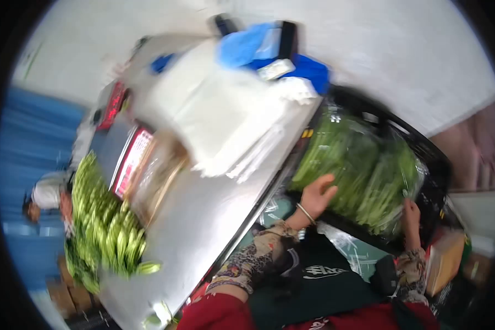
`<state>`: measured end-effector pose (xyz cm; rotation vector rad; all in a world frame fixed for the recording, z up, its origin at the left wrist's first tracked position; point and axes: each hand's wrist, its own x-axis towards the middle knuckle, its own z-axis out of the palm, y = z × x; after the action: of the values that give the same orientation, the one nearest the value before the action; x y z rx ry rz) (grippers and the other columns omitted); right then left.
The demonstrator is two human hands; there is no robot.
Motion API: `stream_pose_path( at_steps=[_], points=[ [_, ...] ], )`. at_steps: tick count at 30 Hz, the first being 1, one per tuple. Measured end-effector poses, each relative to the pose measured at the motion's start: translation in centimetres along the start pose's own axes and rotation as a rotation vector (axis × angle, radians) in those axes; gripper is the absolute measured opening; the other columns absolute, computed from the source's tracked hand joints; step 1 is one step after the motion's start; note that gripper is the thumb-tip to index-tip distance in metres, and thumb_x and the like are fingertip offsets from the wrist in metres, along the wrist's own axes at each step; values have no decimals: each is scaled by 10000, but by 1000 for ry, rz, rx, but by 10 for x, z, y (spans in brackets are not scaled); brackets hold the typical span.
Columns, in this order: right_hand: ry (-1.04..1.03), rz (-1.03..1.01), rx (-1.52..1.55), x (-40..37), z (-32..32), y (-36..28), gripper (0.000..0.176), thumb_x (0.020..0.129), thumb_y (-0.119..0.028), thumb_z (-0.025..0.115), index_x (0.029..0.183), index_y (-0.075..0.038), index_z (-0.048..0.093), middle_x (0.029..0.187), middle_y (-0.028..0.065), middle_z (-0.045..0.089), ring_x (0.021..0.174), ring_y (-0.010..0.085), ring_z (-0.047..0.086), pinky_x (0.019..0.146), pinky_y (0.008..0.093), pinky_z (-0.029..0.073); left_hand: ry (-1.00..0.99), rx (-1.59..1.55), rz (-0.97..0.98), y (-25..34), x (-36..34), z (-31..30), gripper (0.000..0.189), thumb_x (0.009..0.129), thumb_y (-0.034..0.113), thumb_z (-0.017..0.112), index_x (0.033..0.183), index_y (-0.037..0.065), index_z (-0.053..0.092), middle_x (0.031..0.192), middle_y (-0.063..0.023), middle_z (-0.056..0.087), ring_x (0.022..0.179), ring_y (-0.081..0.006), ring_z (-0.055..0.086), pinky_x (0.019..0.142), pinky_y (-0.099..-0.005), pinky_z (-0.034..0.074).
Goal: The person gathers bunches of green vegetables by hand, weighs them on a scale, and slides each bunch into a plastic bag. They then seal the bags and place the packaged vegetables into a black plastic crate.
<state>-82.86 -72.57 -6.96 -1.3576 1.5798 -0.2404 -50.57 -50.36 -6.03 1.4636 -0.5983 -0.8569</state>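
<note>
The steel table (203, 220) filled the middle of the view. The black crate (429, 159) stood just beside its edge, in front of the person. A clear bag of greens (363, 159) lay in the crate and filled most of it, so that batch looked bagged and crated. On the table a stack of white sheets (220, 121) lay near the crate, and a pile of loose greens (107, 225) sat unbagged at the far end, well apart from the crate. Judged from that, 1 bag was done and 1 pile was left. A scale (129, 159) stood between the stack and the pile. Another person (47, 195) was beyond the pile, partly in view.

Both forearms reached forward, 1 to each side of the bag. The left hand (318, 197) lay flat on the bag's near side with its fingers spread, pressing the film and gripping nothing. A bracelet (305, 213) sat on that wrist. The right hand (410, 213) touched the bag's other end at the crate's rim. Blur hid whether its fingers pinched the film or only rested on it.
</note>
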Motion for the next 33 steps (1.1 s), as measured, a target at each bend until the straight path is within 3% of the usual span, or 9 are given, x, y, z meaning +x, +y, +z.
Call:
stream_pose_path(
  at_steps=[2,6,11,16,18,20,23,28,33],
  points=[
    [156,-372,-395,49,-2,32,428,870,-276,580,1139,56,556,1073,246,605,957,295,582,841,376,443,224,230,74,43,-37,-51,373,830,111,662,1164,-3,541,1103,-118,599,1002,-215,590,867,-311,470],
    [80,-601,-307,69,18,-11,443,917,-228,522,1271,37,483,1286,186,513,1167,259,505,975,339,376,1200,478,172,6,-139,-196,536,781,194,710,1218,-1,468,1113,-142,539,983,-266,536,818,-345,450],
    [-155,-942,-388,-57,169,-150,282,949,-149,460,1150,10,578,1161,98,598,1058,208,562,912,317,419,2258,487,-667,-23,-325,-355,910,736,508,697,1278,-111,309,1236,-278,382,1132,-418,400,973,-490,338],
    [-639,-1377,-372,-178,364,-204,215,866,-69,567,1067,5,589,997,98,620,943,187,587,804,293,467,1997,263,-704,-32,-379,-440,910,608,416,792,1193,-140,371,1162,-301,451,1057,-450,475,891,-499,424],
    [-972,-844,-386,-227,441,-211,343,879,-220,602,1134,4,545,1031,120,616,960,200,596,711,308,515,1900,18,-483,-63,-394,-490,789,616,310,796,1138,-146,417,1095,-281,509,956,-438,547,837,-477,468],
    [-1168,-154,-187,-287,502,-234,474,882,-360,600,1148,24,514,1040,141,614,963,222,602,750,311,519,1645,-1025,162,-47,-383,-506,352,717,62,668,1001,-87,523,912,-139,591,846,-282,602,776,-432,517],
    [-1190,175,-10,-327,592,-242,479,883,-394,589,1108,23,514,993,139,627,947,226,608,791,303,515,1424,-1101,441,-56,-371,-524,246,796,125,632,985,-9,549,980,-150,597,857,-284,597,839,-426,484],
    [-1216,90,144,-318,678,-206,301,908,-257,570,1052,7,558,963,113,638,919,198,612,757,259,514,1532,-1282,319,5,-358,-510,373,783,317,719,1039,87,575,925,-40,635,857,-196,585,801,-387,459],
    [-1312,-158,244,-354,610,-216,165,912,-160,531,1029,-50,569,1023,89,636,907,151,600,726,260,502,1627,-1244,83,23,-334,-521,582,712,437,772,1143,128,534,1085,-64,603,990,-222,551,825,-418,419]
  ],
)
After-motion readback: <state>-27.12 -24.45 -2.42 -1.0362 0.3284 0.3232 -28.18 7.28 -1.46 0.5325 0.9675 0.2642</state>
